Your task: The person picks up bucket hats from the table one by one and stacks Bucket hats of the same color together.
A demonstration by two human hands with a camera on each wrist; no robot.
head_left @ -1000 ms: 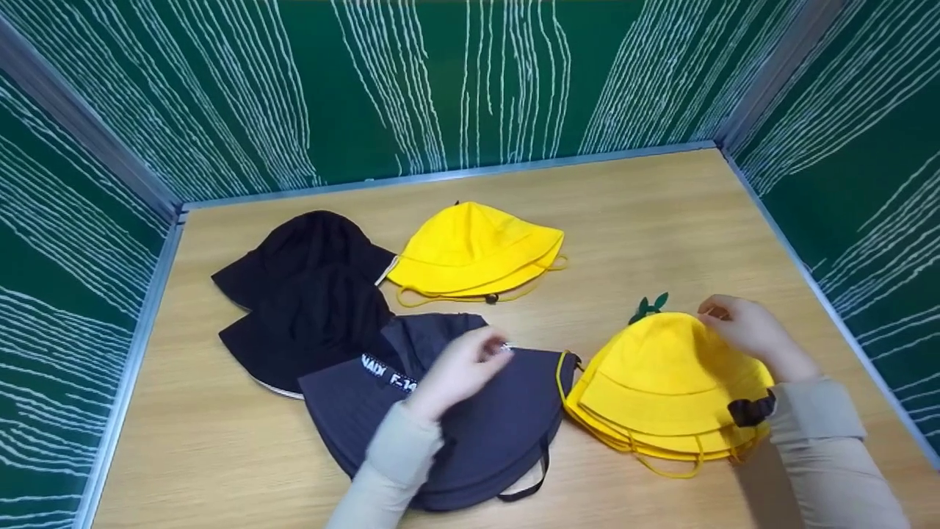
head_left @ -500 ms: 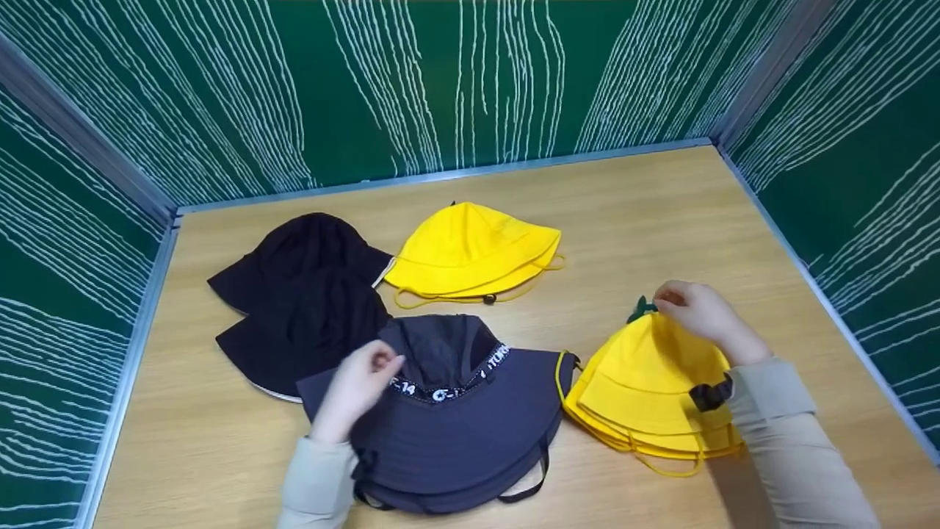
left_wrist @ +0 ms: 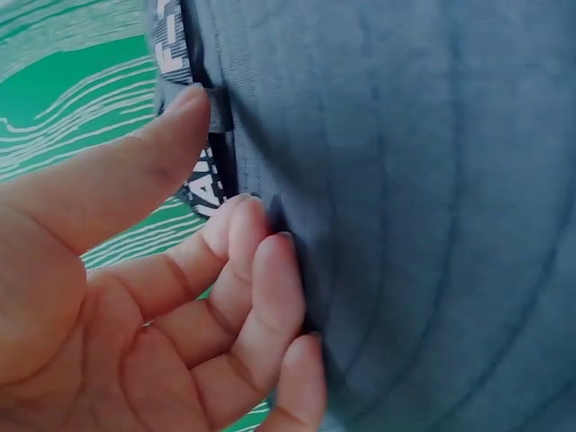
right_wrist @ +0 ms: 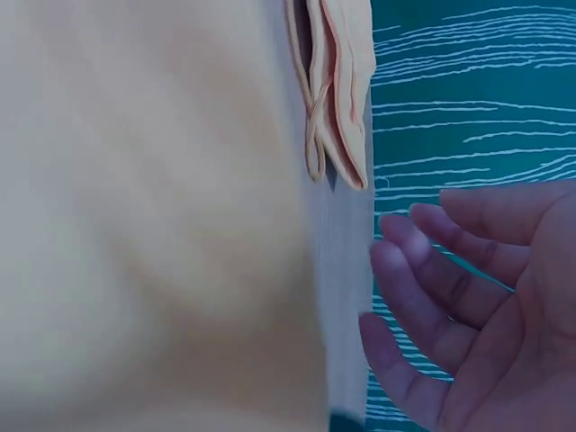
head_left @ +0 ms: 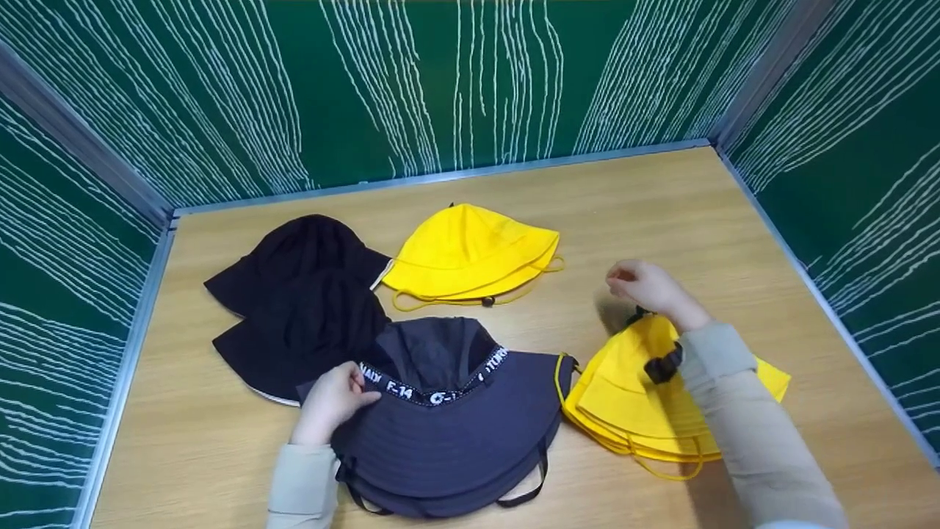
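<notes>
A dark grey wide-brimmed hat (head_left: 455, 441) with a lettered band lies at the front middle. My left hand (head_left: 334, 404) is at its left edge; in the left wrist view the fingertips of that hand (left_wrist: 180, 297) touch the grey brim (left_wrist: 432, 216), thumb apart, fingers bent loosely. Above the green leaf top of the stacked yellow hats (head_left: 631, 397) my right hand (head_left: 650, 286) hangs in the air. In the right wrist view that hand (right_wrist: 477, 297) has loosely bent fingers and nothing between them, beside blurred yellow cloth (right_wrist: 162, 216).
Two black hats (head_left: 301, 257) overlap at the left, touching the grey hat. Behind, another yellow hat (head_left: 470, 253) with a cord and a dark toggle lies on the wooden table (head_left: 646, 198). Green panels (head_left: 367, 88) with white lines stand around the table.
My left hand has moved left across the grey hat and down to its left edge. My right hand has moved left and up, past the top of the yellow stack.
</notes>
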